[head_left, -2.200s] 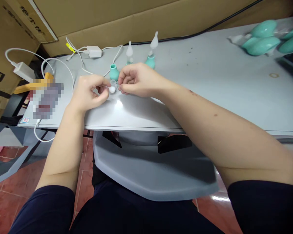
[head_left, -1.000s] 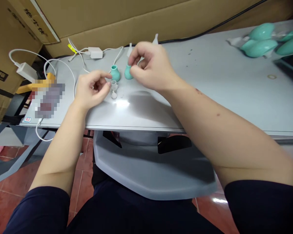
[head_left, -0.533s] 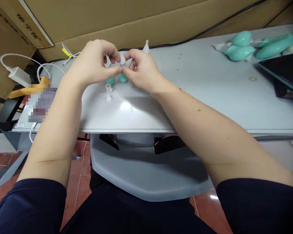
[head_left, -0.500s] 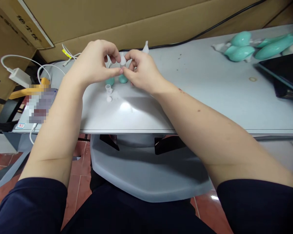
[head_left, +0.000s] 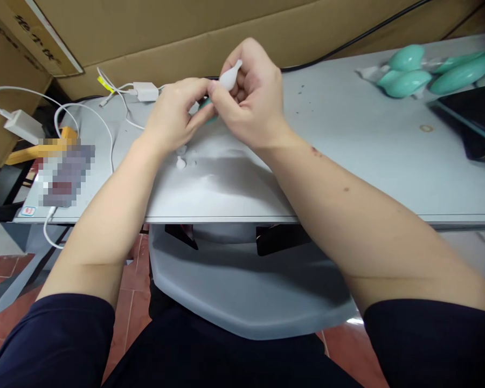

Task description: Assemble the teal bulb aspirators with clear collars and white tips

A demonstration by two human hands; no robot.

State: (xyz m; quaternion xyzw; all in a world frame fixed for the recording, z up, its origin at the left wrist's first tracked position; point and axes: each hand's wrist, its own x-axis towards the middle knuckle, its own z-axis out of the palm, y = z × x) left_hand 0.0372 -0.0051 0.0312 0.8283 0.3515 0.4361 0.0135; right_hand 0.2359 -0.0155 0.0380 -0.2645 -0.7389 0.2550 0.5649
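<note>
My right hand (head_left: 254,97) is closed around a white pointed nozzle (head_left: 229,78), soft-looking and teardrop-shaped, its narrow tip slanting up to the right. Beside it, my left hand (head_left: 180,110) has its thumb and fingers closed about a teal piece (head_left: 205,103), most of which the fingers hide. The two hands touch at the fingertips, above the table's back half. Just below my left hand lie a small white plug-like part (head_left: 180,162) and a clear cup-like part (head_left: 181,150), partly covered by the hand.
Several teal bulbs (head_left: 404,81) in clear wrapping lie at the back right, near a black object (head_left: 475,124). White cables, a charger (head_left: 24,126), a yellow bar (head_left: 40,151) and a blurred-out phone (head_left: 68,175) occupy the left. Cardboard (head_left: 178,37) stands behind the grey table (head_left: 367,161).
My right hand has risen and turned, and now holds the white nozzle that stood behind it. My left hand has shifted right and lower, over the small clear part.
</note>
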